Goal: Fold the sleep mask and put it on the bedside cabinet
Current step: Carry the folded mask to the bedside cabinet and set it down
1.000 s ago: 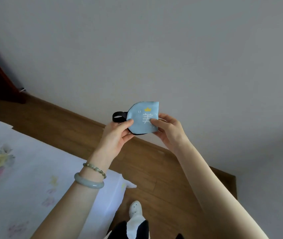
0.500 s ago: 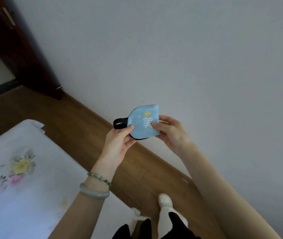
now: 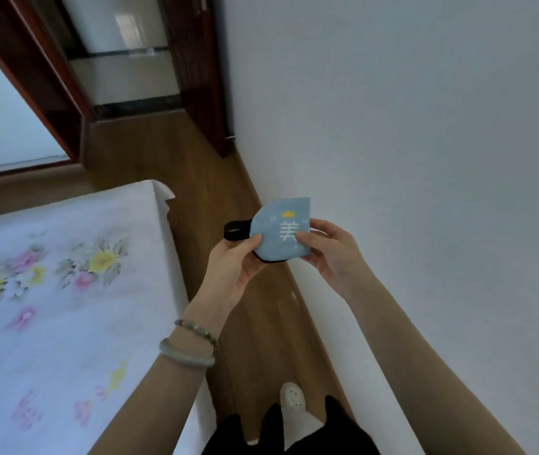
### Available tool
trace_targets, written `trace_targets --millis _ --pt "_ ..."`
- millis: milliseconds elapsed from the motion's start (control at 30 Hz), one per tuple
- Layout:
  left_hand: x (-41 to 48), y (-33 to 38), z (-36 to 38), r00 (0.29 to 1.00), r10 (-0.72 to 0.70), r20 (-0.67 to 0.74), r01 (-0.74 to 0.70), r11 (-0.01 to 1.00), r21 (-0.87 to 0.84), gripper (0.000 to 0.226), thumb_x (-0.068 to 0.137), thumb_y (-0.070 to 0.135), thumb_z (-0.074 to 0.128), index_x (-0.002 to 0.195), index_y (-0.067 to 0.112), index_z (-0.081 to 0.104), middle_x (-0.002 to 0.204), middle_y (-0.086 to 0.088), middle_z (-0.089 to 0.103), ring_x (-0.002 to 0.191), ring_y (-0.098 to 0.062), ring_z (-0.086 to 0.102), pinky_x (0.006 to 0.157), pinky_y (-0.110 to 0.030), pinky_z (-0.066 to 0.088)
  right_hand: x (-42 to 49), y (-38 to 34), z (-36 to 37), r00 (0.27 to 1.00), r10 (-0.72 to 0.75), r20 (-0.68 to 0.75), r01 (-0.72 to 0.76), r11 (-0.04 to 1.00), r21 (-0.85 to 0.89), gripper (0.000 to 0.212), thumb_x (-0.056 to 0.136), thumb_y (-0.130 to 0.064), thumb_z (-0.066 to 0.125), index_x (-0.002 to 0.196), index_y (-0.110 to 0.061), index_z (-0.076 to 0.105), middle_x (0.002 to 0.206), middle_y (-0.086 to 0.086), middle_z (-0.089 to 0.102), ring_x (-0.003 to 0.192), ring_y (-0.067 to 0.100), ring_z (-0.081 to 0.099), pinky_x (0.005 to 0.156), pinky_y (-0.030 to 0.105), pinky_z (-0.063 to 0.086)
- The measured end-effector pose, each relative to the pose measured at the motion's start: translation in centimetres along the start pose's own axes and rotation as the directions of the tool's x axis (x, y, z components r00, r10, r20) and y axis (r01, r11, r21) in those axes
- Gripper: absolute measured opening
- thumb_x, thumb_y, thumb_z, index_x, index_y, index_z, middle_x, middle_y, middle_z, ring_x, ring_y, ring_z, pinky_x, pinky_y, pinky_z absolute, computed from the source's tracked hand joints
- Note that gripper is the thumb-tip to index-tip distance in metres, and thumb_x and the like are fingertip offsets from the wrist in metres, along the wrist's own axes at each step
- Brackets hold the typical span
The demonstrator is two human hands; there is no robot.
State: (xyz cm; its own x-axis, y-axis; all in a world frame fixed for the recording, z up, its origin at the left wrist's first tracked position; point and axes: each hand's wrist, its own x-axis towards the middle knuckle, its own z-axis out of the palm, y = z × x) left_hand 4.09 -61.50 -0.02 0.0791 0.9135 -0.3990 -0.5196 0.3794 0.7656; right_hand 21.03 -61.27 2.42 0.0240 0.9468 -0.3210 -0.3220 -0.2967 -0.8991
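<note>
Folded mask [image 3: 279, 233] pinched between both hands: left hand [image 3: 235, 267] at strap end, right hand [image 3: 330, 254] opposite; cabinet unseen.

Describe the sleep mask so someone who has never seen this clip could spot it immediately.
Look along the strip of wooden floor between the floral bed sheet and the white wall. Above it, the left hand and right hand pinch a folded sleep mask. It is the only pale blue item, with a white character, yellow crown and black strap.
</note>
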Motion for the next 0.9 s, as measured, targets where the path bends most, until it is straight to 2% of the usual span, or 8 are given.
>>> trace_targets --millis 133,333,433,533,800,900 --pt "4.4 2.4 -0.4 0.994 0.048 -0.097 -0.053 0.997 -0.053 0.038 0.087 0.007 0.063 0.124 0.002 0.056 0.12 -0.015 0.068 0.105 -0.027 0.068 0.078 -0.035 0.059 6.9 -1.4 1.9 0.991 0.042 0.128 -0.039 0.999 -0.025 0.02 0.077 0.006 0.064 0.093 -0.007 0.064 0.079 0.005 0.074 0.07 0.017 0.07 0.062 0.027 0.058" --pt "10.8 6.4 -3.4 0.968 0.101 -0.23 -0.132 0.983 -0.125 0.02 0.086 0.006 0.063 0.106 0.008 0.063 0.094 -0.004 0.078 0.088 -0.02 0.074 0.064 -0.029 0.059 16.7 -1.5 7.0 0.951 0.126 0.283 -0.102 0.99 -0.098 0.027 0.076 0.001 0.068 0.101 -0.006 0.063 0.085 0.002 0.076 0.079 0.018 0.072 0.063 0.026 0.057" --pt "15.2 9.0 -5.1 0.961 0.116 -0.251 -0.153 0.979 -0.133 0.023 0.086 0.006 0.063 0.109 0.008 0.062 0.092 -0.003 0.078 0.087 -0.019 0.074 0.064 -0.027 0.058 22.3 -1.4 9.8 0.934 0.15 0.323 -0.118 0.986 -0.115 0.03 0.076 -0.001 0.07 0.104 -0.007 0.063 0.089 0.003 0.076 0.084 0.02 0.072 0.066 0.027 0.058" --pt "20.9 12.5 -6.8 0.954 0.143 -0.263 -0.18 0.976 -0.12 0.029 0.085 0.008 0.065 0.113 0.007 0.06 0.093 -0.003 0.078 0.089 -0.019 0.073 0.066 -0.028 0.058 28.8 -1.7 13.0 0.926 0.14 0.352 -0.108 0.988 -0.111 0.029 0.076 -0.002 0.069 0.104 -0.008 0.063 0.091 0.003 0.076 0.087 0.02 0.072 0.067 0.027 0.058" --pt "36.0 25.8 -10.9 0.945 0.166 -0.282 -0.198 0.976 -0.088 0.022 0.086 0.007 0.064 0.108 0.009 0.061 0.091 -0.002 0.078 0.087 -0.019 0.074 0.063 -0.027 0.058 45.7 -5.2 24.4 0.923 0.151 0.353 -0.111 0.985 -0.132 0.035 0.078 -0.007 0.069 0.112 -0.01 0.061 0.107 0.007 0.071 0.095 0.018 0.07 0.073 0.028 0.058" --pt "40.9 30.0 -11.8 0.936 0.166 -0.31 -0.194 0.979 -0.063 0.024 0.085 0.007 0.065 0.109 0.01 0.061 0.101 -0.006 0.075 0.089 -0.019 0.073 0.065 -0.028 0.058 51.0 -6.8 27.7 0.921 0.153 0.358 -0.117 0.986 -0.119 0.037 0.078 -0.005 0.068 0.115 -0.009 0.059 0.107 0.008 0.071 0.095 0.018 0.07 0.073 0.028 0.058"
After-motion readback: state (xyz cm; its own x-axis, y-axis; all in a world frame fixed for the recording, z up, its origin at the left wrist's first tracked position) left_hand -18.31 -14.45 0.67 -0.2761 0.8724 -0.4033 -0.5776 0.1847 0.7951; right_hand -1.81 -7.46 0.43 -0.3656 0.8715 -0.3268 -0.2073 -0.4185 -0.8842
